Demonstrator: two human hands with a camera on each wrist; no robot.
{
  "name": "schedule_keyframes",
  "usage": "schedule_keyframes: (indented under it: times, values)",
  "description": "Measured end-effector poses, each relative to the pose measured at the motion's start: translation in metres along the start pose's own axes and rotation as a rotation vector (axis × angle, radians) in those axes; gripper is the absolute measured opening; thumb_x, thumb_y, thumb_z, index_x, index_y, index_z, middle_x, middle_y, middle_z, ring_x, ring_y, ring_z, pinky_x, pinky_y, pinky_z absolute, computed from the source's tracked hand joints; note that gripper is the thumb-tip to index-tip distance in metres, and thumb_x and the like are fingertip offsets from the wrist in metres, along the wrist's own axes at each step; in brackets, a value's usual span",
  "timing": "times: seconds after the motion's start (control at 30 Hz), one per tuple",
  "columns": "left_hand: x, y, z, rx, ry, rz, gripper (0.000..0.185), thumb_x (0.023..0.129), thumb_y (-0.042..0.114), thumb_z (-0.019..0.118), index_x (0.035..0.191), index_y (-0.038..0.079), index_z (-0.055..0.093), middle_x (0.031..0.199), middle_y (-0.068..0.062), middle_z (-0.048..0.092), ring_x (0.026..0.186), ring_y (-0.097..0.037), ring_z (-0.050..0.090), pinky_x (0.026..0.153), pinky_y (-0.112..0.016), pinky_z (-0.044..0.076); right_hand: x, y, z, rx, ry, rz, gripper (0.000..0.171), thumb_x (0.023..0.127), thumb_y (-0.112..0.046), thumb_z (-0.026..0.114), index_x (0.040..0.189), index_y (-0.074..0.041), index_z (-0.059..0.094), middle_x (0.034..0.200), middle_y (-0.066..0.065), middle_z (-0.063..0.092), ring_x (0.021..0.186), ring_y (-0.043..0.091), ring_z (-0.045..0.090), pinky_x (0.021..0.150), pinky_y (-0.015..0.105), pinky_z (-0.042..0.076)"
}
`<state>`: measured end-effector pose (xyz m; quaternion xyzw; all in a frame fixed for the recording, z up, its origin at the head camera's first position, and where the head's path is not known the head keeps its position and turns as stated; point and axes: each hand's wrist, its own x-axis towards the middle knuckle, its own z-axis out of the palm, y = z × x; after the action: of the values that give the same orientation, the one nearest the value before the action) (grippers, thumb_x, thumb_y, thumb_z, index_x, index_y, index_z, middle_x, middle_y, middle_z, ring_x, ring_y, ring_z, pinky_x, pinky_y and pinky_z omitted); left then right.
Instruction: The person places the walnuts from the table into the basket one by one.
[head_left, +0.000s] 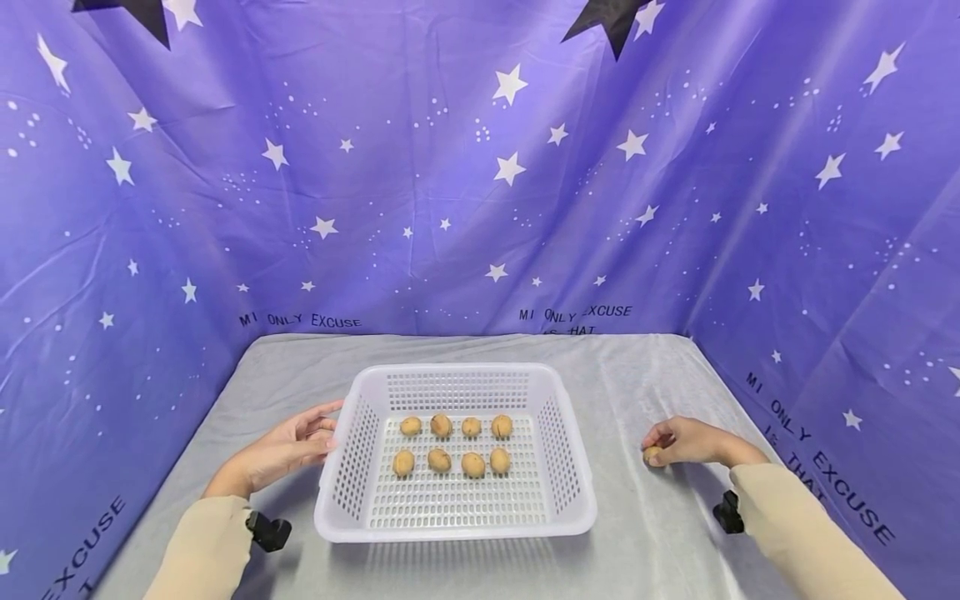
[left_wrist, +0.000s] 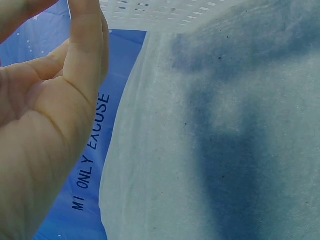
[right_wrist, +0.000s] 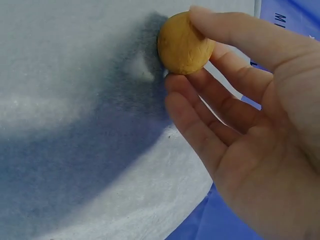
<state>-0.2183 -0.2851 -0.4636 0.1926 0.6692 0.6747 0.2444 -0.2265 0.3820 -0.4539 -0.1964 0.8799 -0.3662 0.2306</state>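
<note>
A white plastic basket (head_left: 457, 533) with perforated walls stands on the table, several walnuts (head_left: 439, 460) lying in two rows on its floor. At its left wall is my left hand (head_left: 288, 446), fingertips right at the outer side of the rim; in the left wrist view the left hand (left_wrist: 55, 95) has its fingers stretched up toward the basket (left_wrist: 155, 17). To the right of the basket, my right hand (head_left: 686, 442) pinches a single walnut (head_left: 652, 456) low over the cloth. Thumb and fingers hold that walnut (right_wrist: 182, 44) in the right wrist view.
A grey cloth (head_left: 630, 533) covers the table. Blue-purple curtains (head_left: 420, 167) printed with stars and lettering enclose the back and both sides. Black wrist cameras (head_left: 268, 532) are strapped under both sleeves.
</note>
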Motion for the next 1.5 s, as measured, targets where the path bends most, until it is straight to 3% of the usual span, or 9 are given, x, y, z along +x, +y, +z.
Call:
schedule_keyframes:
  times: [0.33, 0.77, 1.1, 1.5]
  values:
    - [0.000, 0.001, 0.000, -0.009, 0.000, -0.006, 0.071, 0.101, -0.004, 0.053, 0.158, -0.002, 0.011, 0.132, -0.027, 0.049, 0.116, -0.025, 0.059, 0.097, -0.044, 0.052, 0.007, -0.023, -0.009, -0.067, 0.053, -0.011, 0.032, 0.088, -0.012, 0.076, 0.111, 0.009, 0.068, 0.096, 0.007, 0.072, 0.088, 0.019, 0.065, 0.072, 0.026, 0.053]
    - [-0.001, 0.003, 0.003, -0.009, 0.015, -0.018, 0.072, 0.100, -0.003, 0.055, 0.158, -0.002, 0.011, 0.132, -0.026, 0.049, 0.116, -0.025, 0.059, 0.097, -0.044, 0.052, 0.034, -0.100, -0.014, -0.205, 0.150, -0.168, 0.038, 0.090, -0.026, 0.077, 0.117, -0.002, 0.070, 0.112, 0.007, 0.071, 0.100, 0.024, 0.066, 0.088, 0.036, 0.056]
    - [-0.001, 0.000, 0.001, -0.006, 0.007, -0.004, 0.073, 0.100, -0.004, 0.054, 0.158, -0.003, 0.010, 0.132, -0.027, 0.049, 0.116, -0.025, 0.059, 0.097, -0.044, 0.052, 0.072, -0.162, 0.018, -0.251, 0.036, -0.331, 0.033, 0.087, -0.021, 0.078, 0.117, -0.007, 0.071, 0.110, -0.004, 0.069, 0.099, 0.015, 0.065, 0.091, 0.033, 0.055]
    - [-0.001, 0.001, 0.002, 0.000, 0.006, -0.002, 0.072, 0.100, -0.004, 0.053, 0.158, -0.003, 0.009, 0.131, -0.023, 0.051, 0.114, -0.023, 0.060, 0.097, -0.043, 0.052, 0.125, -0.215, 0.083, -0.367, -0.182, -0.458, 0.034, 0.086, -0.017, 0.080, 0.116, -0.006, 0.071, 0.108, -0.005, 0.069, 0.097, 0.006, 0.063, 0.089, 0.025, 0.053]
